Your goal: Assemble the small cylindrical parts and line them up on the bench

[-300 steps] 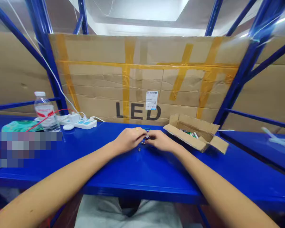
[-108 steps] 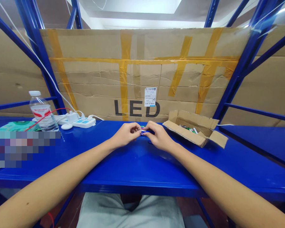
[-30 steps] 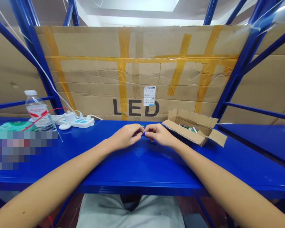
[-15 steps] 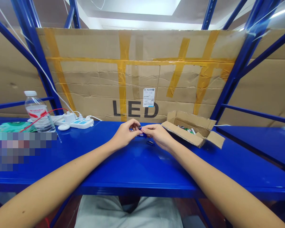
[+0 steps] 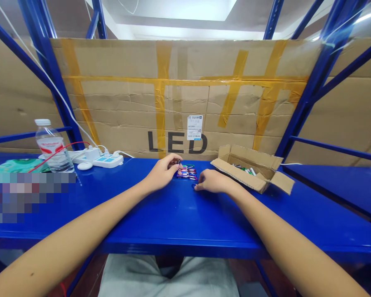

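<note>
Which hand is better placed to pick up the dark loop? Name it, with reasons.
Probably the right hand: it is right at the dark loop, while the left hand is farther off, holding a small dark piece near shiny colorful items.

Half a second ago, my two hands met over one small dark piece (image 5: pixel 179 162). Now they are apart, and only my left hand (image 5: pixel 162 174) holds it. My right hand (image 5: pixel 214 181) has moved away to the right, its fingertips down at a dark loop (image 5: pixel 193 186). More of the shiny coloured tubes (image 5: pixel 185 173) shows between them.
</note>
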A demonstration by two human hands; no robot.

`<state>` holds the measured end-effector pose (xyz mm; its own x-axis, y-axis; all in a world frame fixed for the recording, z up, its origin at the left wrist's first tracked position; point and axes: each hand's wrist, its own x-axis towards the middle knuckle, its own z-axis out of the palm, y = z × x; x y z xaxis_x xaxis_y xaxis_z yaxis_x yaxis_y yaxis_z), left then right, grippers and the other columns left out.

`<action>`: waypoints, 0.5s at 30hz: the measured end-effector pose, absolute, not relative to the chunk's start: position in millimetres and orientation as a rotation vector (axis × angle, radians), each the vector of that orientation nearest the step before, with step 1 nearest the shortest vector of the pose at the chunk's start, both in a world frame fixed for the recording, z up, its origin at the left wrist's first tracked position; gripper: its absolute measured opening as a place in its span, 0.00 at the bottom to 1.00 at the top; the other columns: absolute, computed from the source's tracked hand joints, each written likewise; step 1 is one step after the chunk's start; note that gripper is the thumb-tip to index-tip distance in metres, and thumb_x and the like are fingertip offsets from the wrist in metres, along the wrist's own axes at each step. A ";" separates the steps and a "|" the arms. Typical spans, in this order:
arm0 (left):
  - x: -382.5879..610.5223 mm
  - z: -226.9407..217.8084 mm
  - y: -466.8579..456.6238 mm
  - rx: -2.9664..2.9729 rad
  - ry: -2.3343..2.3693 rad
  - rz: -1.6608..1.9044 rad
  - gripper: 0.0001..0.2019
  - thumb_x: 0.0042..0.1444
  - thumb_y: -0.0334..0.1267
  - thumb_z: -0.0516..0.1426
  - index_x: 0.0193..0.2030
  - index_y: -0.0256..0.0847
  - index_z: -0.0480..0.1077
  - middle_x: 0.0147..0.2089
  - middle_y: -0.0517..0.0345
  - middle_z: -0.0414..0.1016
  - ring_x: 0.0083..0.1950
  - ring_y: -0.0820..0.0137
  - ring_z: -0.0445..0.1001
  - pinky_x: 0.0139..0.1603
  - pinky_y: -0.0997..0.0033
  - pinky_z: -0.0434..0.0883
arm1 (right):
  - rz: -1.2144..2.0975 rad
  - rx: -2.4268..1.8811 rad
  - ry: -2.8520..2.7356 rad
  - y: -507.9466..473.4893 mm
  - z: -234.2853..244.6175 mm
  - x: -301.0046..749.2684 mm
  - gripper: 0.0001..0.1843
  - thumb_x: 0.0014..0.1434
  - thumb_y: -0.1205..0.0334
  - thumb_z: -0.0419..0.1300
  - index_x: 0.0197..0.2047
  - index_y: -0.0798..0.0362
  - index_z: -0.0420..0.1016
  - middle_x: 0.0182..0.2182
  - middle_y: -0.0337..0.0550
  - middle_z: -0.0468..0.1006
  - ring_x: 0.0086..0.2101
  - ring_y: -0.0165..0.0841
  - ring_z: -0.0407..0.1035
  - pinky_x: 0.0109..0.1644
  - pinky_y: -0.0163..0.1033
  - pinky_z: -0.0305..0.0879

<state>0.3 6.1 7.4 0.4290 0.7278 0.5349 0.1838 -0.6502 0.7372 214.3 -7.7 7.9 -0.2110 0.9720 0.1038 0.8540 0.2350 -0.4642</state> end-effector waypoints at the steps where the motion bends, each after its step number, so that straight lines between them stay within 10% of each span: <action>1: 0.7 6.1 6.2 2.066 0.762 1.139 0.10 0.60 0.34 0.51 0.47 0.38 0.65 0.38 0.56 0.73 0.34 0.72 0.74 0.40 0.67 0.72 | 0.455 -1.700 -2.169 -7.7 6.2 214.0 0.13 0.39 0.61 0.73 0.20 0.52 0.71 0.19 0.41 0.73 0.21 0.32 0.64 0.26 0.37 0.55; 6: 3.9 -0.5 3.2 2.036 0.829 0.839 0.11 0.59 0.33 0.47 0.46 0.39 0.65 0.33 0.60 0.69 0.24 0.75 0.66 0.24 0.74 0.65 | 0.487 -1.710 -2.257 -10.0 3.3 204.8 0.15 0.43 0.67 0.69 0.16 0.51 0.66 0.17 0.39 0.70 0.20 0.31 0.62 0.26 0.38 0.54; 15: 4.0 -4.2 1.1 2.433 0.940 0.795 0.09 0.55 0.34 0.55 0.42 0.39 0.71 0.39 0.56 0.75 0.39 0.67 0.70 0.43 0.66 0.67 | 0.729 -1.317 -2.257 -11.0 -2.3 200.2 0.07 0.57 0.67 0.58 0.27 0.54 0.66 0.23 0.40 0.76 0.21 0.28 0.68 0.25 0.33 0.60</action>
